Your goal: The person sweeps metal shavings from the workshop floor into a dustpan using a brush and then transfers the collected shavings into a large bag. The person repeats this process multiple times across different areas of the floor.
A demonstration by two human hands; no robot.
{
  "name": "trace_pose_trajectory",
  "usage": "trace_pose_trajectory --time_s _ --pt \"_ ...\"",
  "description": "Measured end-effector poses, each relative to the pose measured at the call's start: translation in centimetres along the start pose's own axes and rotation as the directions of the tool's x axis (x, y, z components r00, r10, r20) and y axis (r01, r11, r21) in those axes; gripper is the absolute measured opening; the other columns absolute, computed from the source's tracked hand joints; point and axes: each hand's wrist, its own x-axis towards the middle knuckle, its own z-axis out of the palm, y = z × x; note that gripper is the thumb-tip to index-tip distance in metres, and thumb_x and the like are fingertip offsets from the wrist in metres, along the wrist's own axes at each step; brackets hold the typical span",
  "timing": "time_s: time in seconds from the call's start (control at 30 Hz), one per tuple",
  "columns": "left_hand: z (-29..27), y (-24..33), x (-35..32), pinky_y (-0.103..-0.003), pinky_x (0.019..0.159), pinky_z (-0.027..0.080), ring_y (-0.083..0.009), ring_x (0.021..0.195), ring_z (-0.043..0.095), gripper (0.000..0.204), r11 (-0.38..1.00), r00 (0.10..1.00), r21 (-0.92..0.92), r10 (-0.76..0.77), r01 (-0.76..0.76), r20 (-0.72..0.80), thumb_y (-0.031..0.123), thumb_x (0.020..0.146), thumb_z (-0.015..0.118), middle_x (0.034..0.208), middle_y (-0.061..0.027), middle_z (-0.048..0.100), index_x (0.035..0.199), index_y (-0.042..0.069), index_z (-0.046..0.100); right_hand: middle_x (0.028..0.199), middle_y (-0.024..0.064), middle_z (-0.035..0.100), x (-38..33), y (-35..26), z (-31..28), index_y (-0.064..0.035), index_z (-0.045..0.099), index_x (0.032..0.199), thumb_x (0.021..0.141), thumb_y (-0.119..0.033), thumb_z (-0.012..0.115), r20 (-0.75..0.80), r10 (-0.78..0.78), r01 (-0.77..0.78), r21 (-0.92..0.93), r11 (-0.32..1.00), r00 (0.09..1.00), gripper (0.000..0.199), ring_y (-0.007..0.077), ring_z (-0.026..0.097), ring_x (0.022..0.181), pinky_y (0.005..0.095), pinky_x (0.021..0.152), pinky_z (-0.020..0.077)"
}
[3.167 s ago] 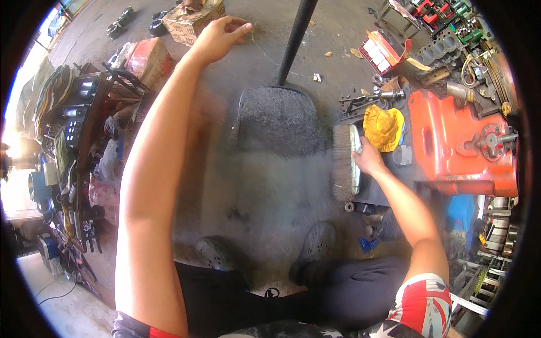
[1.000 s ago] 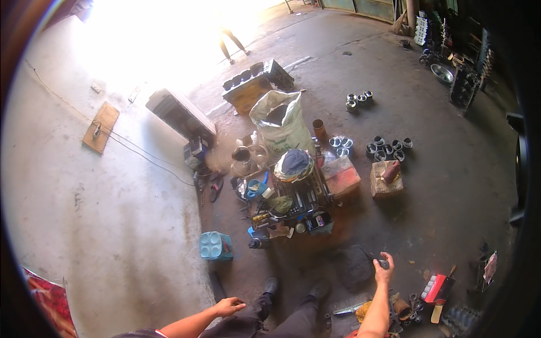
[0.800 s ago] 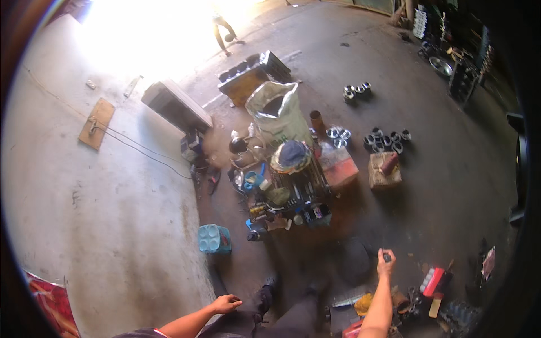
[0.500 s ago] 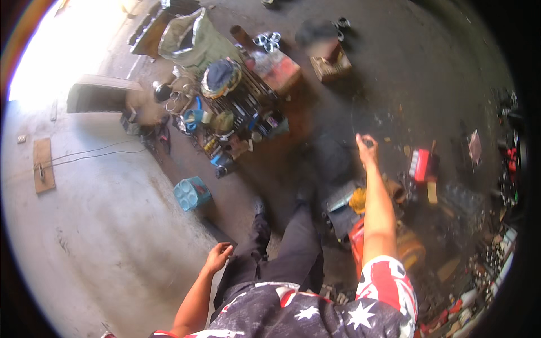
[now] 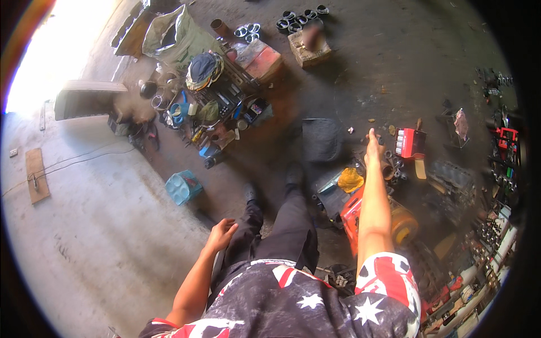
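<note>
Left hand [image 5: 222, 232]: hangs beside the person's left thigh, fingers loosely spread, grip open and holding nothing; nearest thing is the dark trouser leg [image 5: 293, 225], just beside it.

Right hand [image 5: 373, 147]: arm stretched out to the right and away, hand above the floor clutter. Whether the grip is closed on some small item cannot be told; the hand is too small and blurred.

Items about the right hand:
- red box of sockets [image 5: 410, 143], just right of the hand, on the floor.
- yellow rag [image 5: 350, 180], near side of the hand, to its left.
- red case [image 5: 352, 214], under the forearm, near the rag.
- yellow round container [image 5: 403, 222], right of the forearm.
- dark mat [image 5: 321, 139], left of the hand, flat on the floor.

Items further off:
- teal plastic container [image 5: 183, 187], on the floor, left of the feet, well apart from both hands.
- heap of tools and cans [image 5: 217, 115], far left of centre.
- grey-green sack [image 5: 174, 36], far left.
- cardboard box [image 5: 309, 48], far centre, with a row of metal cylinders [image 5: 298, 14] beyond it.
- wooden board [image 5: 36, 174], on the pale concrete floor [image 5: 96, 236], far left.
</note>
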Motion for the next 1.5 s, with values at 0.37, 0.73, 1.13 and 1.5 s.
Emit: trace_pose_trajectory --time_s 0.37,0.73,1.13,1.5 --pt "13.6 26.0 10.6 -0.042 0.108 0.045 -0.036 0.13 0.052 0.069 0.515 0.53 0.128 0.807 -0.847 0.26 0.035 0.083 0.075 0.142 -0.0172 0.052 0.139 0.004 0.05 0.085 -0.0005 0.065 -6.8 -8.1 -4.4 -0.013 0.068 0.103 0.091 -0.038 0.077 -0.028 -0.005 0.008 0.107 0.994 1.0 0.029 0.0048 0.047 0.059 0.0229 0.049 0.0265" --pt "19.5 36.5 10.6 -0.045 0.108 0.043 -0.0393 0.129 0.051 0.092 0.34 0.341 -0.11 0.94 -0.934 0.01 0.027 0.063 0.088 0.136 -0.0225 0.054 0.14 0.002 0.043 0.088 0.004 0.061 -16.0 -21.9 -5.7 -0.0083 0.061 0.087 0.093 -0.05 0.07 0.156 0.023 -0.028 0.029 0.999 0.988 0.043 0.0172 0.057 0.087 0.0382 0.075 0.045" --pt "16.6 36.9 8.1 -0.051 0.082 0.053 -0.0439 0.098 0.066 0.034 0.546 0.55 -0.104 0.835 -0.831 -0.013 0.008 0.073 0.075 0.097 -0.0232 0.07 0.104 0.003 0.063 0.088 0.0061 0.066 -23.4 -25.2 -5.3 -0.0093 0.061 0.09 0.094 -0.045 0.071 0.4 -0.113 0.156 -0.077 0.985 0.91 0.038 0.0189 0.062 0.093 0.042 0.082 0.0491" --pt "13.7 35.3 2.4 -0.05 0.08 0.054 -0.042 0.093 0.069 0.032 0.601 0.593 -0.003 0.79 -0.799 0.153 0.01 0.069 0.076 0.089 -0.0214 0.071 0.099 0.005 0.066 0.127 0.0056 0.055 -20.2 -10.4 -12.1 -0.0063 0.047 0.132 0.075 0.011 0.074 0.702 -0.047 0.15 -0.086 0.985 0.71 0.066 0.0197 0.055 0.119 0.0371 0.099 0.0482"
